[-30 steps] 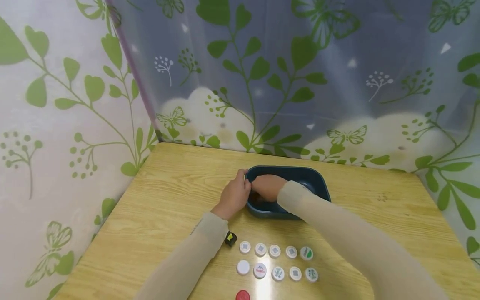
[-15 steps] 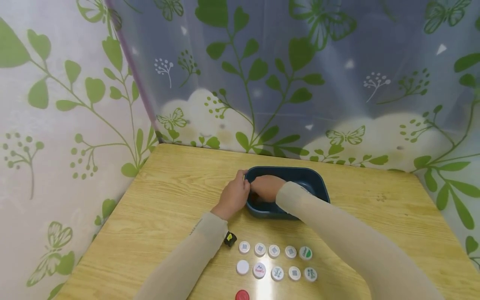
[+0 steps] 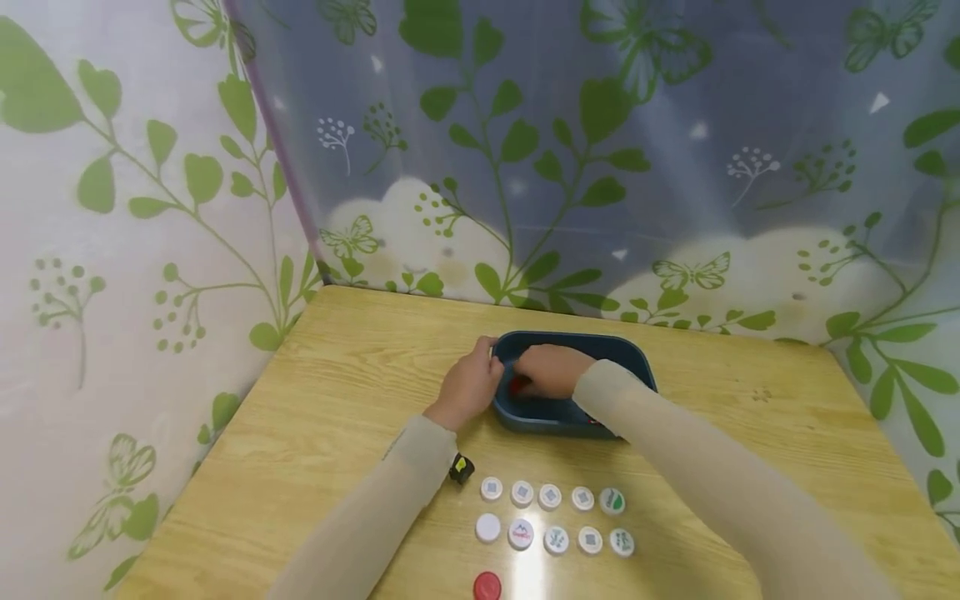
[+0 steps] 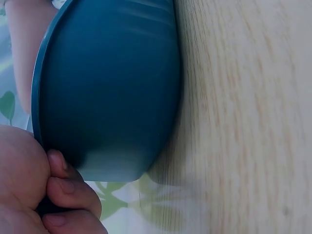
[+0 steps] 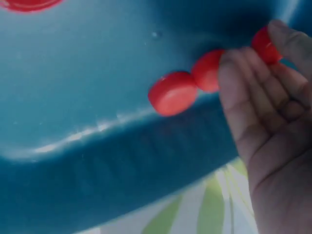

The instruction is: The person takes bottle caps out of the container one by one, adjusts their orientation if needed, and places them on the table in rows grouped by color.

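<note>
A dark blue plastic basin [image 3: 577, 429] stands on the wooden table, with several red bottle caps inside. My left hand [image 3: 468, 387] grips its left end at the rim; the curled fingers [image 4: 73, 195] show in the left wrist view. Inside the basin, my right hand [image 3: 553, 371] pinches a red bottle cap [image 5: 264, 46] between thumb and fingers. Two other red caps, a nearer one [image 5: 173, 93] and one touching it [image 5: 207, 70], lie along the basin's wall beside the fingers. Part of another red cap [image 5: 29, 4] shows at the upper left of the right wrist view.
Two rows of white bottle caps, including a plain one [image 3: 487, 527] and a green-marked one [image 3: 612, 501], lie in front of the basin. A single red cap [image 3: 487, 586] lies nearer the front. A leaf-patterned curtain [image 3: 555, 167] borders the table [image 3: 360, 342].
My right hand has shifted a little to the right and up inside the basin, and red now shows at its fingertips. The left hand stays on the basin's rim.
</note>
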